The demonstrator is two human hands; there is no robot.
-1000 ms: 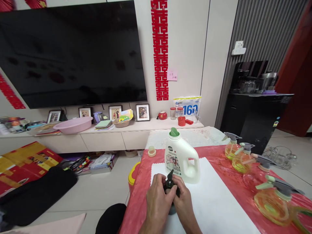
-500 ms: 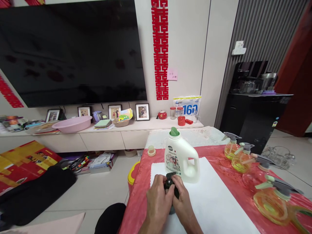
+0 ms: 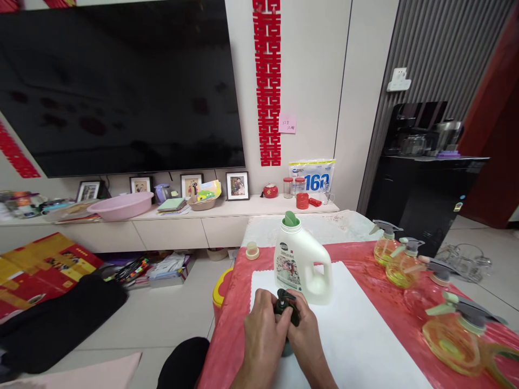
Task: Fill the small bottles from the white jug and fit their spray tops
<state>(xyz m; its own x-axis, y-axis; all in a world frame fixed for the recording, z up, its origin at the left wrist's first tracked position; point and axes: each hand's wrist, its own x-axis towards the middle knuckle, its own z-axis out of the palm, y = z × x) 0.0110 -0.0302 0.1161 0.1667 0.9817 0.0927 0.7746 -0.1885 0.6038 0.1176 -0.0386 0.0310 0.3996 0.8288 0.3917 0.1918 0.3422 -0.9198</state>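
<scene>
Pump nozzle (image 3: 285,295), now swung rightward, between both hands (image 3: 263,330) (image 3: 305,330)

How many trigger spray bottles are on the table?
4, lined up along the right side of the table from back to front: farthest bottle, second bottle, third bottle and nearest bottle. None looks hidden.

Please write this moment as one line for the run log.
left hand: holds dark pump bottle; right hand: holds same bottle; beyond: white jug, upright, uncapped; cap: on red tablecloth; far right: spray bottles
</scene>
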